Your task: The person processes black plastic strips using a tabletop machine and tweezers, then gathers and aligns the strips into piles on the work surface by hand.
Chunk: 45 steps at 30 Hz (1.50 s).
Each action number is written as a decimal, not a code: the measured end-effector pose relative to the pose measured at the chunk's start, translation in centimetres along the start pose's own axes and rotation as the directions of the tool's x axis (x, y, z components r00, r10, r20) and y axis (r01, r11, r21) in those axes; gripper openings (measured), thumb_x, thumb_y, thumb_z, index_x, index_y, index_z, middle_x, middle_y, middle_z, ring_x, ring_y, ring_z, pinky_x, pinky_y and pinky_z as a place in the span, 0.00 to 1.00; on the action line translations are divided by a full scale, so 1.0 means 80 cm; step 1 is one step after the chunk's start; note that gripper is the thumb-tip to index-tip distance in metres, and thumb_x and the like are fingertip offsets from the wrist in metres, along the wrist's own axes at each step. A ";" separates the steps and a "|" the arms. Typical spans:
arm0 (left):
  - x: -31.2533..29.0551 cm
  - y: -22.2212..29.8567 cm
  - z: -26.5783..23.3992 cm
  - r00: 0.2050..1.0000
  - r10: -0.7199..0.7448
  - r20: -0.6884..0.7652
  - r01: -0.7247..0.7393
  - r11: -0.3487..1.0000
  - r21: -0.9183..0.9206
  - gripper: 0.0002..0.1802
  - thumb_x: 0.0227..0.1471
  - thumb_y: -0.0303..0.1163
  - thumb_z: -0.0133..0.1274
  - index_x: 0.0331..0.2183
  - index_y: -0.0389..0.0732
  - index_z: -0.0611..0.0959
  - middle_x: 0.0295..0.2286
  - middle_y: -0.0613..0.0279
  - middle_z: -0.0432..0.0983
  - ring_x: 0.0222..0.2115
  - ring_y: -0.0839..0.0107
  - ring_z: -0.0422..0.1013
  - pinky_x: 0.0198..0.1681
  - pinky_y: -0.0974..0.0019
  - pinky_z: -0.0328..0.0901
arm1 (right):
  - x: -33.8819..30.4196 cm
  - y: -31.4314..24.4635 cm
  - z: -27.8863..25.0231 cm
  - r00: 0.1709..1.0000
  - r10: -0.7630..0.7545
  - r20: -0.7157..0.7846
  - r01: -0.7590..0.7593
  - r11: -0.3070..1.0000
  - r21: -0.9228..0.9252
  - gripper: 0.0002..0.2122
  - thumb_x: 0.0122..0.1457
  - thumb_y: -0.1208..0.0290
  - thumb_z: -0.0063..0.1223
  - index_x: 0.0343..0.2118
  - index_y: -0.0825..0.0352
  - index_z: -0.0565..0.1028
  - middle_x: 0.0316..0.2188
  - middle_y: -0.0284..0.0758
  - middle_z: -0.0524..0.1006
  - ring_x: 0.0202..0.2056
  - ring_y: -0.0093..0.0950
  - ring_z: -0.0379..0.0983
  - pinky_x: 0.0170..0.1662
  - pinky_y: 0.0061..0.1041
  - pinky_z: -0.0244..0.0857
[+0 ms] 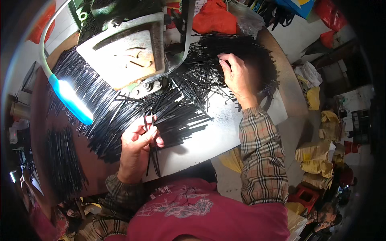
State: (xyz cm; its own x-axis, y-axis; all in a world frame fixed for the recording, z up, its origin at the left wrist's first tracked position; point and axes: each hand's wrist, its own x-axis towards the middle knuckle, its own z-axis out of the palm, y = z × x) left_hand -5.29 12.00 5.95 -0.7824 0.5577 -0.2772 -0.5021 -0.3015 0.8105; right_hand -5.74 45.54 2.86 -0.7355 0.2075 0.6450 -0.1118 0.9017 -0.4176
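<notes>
My left hand (pixel 138 144) is closed around a couple of thin black strips (pixel 153 162), held nearly upright with small bright tips at the top. It is just in front of a broad heap of similar strips (pixel 136 112), below the metal head of a bench machine (pixel 120 86). Over on the right, my right hand (pixel 238 78) reaches above a dark pile of strips (pixel 257 52). Its thumb and fingertips are drawn together at the pile; anything between them is too small to make out.
A lit blue-and-white lamp (pixel 72 100) on a bent neck hangs at the left. Another bundle of strips (pixel 64 164) lies near the table's left edge. Red cloth or bag (pixel 215 18) sits behind. Yellow sacks (pixel 317 156) and a red stool (pixel 305 195) stand right, on the floor.
</notes>
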 end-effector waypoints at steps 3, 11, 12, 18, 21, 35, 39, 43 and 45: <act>-0.001 0.001 0.001 1.000 0.003 -0.003 -0.003 1.000 0.004 0.15 0.51 0.24 0.53 0.43 0.32 0.74 0.25 0.63 0.71 0.24 0.73 0.70 0.31 0.70 0.66 | 0.007 -0.026 -0.020 0.993 -0.016 -0.119 0.018 1.000 0.020 0.02 0.56 0.76 0.53 0.32 0.66 0.73 0.32 0.35 0.77 0.36 0.36 0.73 0.41 0.30 0.65; -0.004 0.002 -0.009 0.999 0.031 -0.041 -0.030 0.999 0.040 0.18 0.51 0.26 0.53 0.45 0.33 0.73 0.26 0.64 0.69 0.24 0.73 0.68 0.29 0.71 0.65 | 0.046 -0.070 -0.087 0.919 0.115 -0.378 0.143 0.794 0.590 0.06 0.64 0.72 0.45 0.38 0.70 0.69 0.35 0.39 0.77 0.30 0.22 0.73 0.36 0.21 0.68; -0.003 0.001 -0.010 0.998 0.041 -0.056 -0.040 0.999 0.011 0.17 0.51 0.25 0.52 0.45 0.33 0.73 0.25 0.63 0.70 0.24 0.73 0.69 0.29 0.71 0.66 | 0.044 -0.072 -0.099 0.907 0.160 -0.389 0.149 0.743 0.653 0.07 0.64 0.71 0.44 0.38 0.70 0.69 0.35 0.41 0.77 0.29 0.23 0.73 0.35 0.21 0.68; 0.003 -0.005 -0.015 0.997 0.062 -0.040 -0.062 0.998 -0.002 0.16 0.52 0.24 0.52 0.45 0.32 0.74 0.25 0.63 0.70 0.23 0.73 0.69 0.28 0.70 0.66 | -0.029 -0.053 -0.173 0.815 0.548 -0.188 -0.331 0.706 0.626 0.07 0.64 0.68 0.45 0.35 0.66 0.68 0.21 0.28 0.67 0.19 0.12 0.59 0.21 0.13 0.52; 0.006 -0.007 -0.014 0.998 0.057 -0.008 -0.057 0.998 0.015 0.16 0.52 0.24 0.51 0.44 0.32 0.74 0.25 0.63 0.70 0.22 0.73 0.69 0.28 0.70 0.66 | -0.094 -0.036 -0.151 0.650 0.760 -0.028 -0.692 0.606 0.391 0.06 0.62 0.67 0.48 0.32 0.64 0.70 0.21 0.24 0.67 0.20 0.12 0.58 0.22 0.13 0.53; 0.004 -0.005 0.004 0.999 0.023 -0.032 -0.020 0.996 0.091 0.20 0.52 0.26 0.50 0.48 0.32 0.70 0.25 0.64 0.69 0.23 0.75 0.67 0.29 0.73 0.65 | -0.125 -0.023 -0.131 0.768 0.640 0.002 -0.640 0.768 0.004 0.10 0.62 0.69 0.47 0.39 0.68 0.76 0.24 0.29 0.75 0.27 0.20 0.67 0.33 0.19 0.62; 0.004 -0.008 0.006 1.000 0.006 -0.007 -0.005 0.995 0.097 0.20 0.52 0.26 0.50 0.48 0.33 0.70 0.26 0.65 0.69 0.23 0.75 0.68 0.30 0.74 0.65 | -0.107 0.015 -0.143 0.872 0.473 -0.129 -0.487 0.803 -0.345 0.09 0.60 0.69 0.48 0.37 0.69 0.75 0.27 0.44 0.76 0.29 0.37 0.73 0.33 0.27 0.64; 0.003 -0.007 0.010 1.000 0.012 0.006 -0.012 0.997 0.070 0.18 0.53 0.24 0.50 0.46 0.33 0.72 0.26 0.63 0.70 0.23 0.72 0.69 0.30 0.69 0.66 | -0.107 0.018 -0.125 0.875 0.484 -0.025 -0.471 0.835 -0.285 0.09 0.59 0.71 0.46 0.30 0.72 0.72 0.29 0.51 0.74 0.35 0.50 0.70 0.36 0.41 0.64; 0.003 -0.004 0.011 1.000 0.016 0.007 -0.017 0.998 0.065 0.19 0.52 0.24 0.51 0.47 0.33 0.71 0.25 0.63 0.70 0.23 0.72 0.69 0.30 0.69 0.67 | -0.106 0.011 -0.118 0.854 0.520 0.016 -0.498 0.826 -0.263 0.08 0.59 0.72 0.47 0.31 0.72 0.72 0.29 0.51 0.74 0.35 0.51 0.70 0.36 0.41 0.64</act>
State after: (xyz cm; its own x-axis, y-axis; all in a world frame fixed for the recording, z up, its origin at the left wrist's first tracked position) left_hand -5.00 12.87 6.07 -0.7879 0.5580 -0.2603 -0.4639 -0.2599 0.8469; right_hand 6.67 48.13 3.08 -0.6967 0.6401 0.3237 0.4499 0.7414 -0.4979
